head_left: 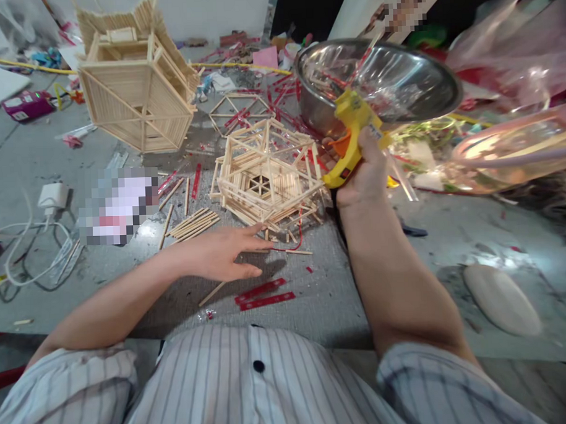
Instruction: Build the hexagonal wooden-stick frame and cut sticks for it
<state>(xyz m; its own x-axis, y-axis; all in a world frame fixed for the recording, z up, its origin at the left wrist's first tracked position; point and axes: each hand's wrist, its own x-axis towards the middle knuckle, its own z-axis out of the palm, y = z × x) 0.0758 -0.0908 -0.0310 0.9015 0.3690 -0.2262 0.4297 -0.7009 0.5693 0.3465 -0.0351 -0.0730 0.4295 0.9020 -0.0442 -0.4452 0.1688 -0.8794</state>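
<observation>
My right hand [369, 175] grips a yellow glue gun [355, 144] with an orange trigger, beside the right edge of a hexagonal wooden-stick frame [268, 157]. My left hand [222, 254] is open, palm down and fingers apart, at the frame's near edge. Its fingertips reach the lower sticks; whether they press on them I cannot tell. A small pile of loose sticks [196, 224] lies left of the frame, just beyond my left wrist. Red printed strips [266, 297] lie nearer to me.
A larger stick-built hexagonal structure [137, 109] stands at back left. A steel bowl [412, 77] holding wrappers is at back right. A phone [125, 208], a white charger [53, 198] with cable and an oval stone-like piece [502, 300] lie on the table [315, 325].
</observation>
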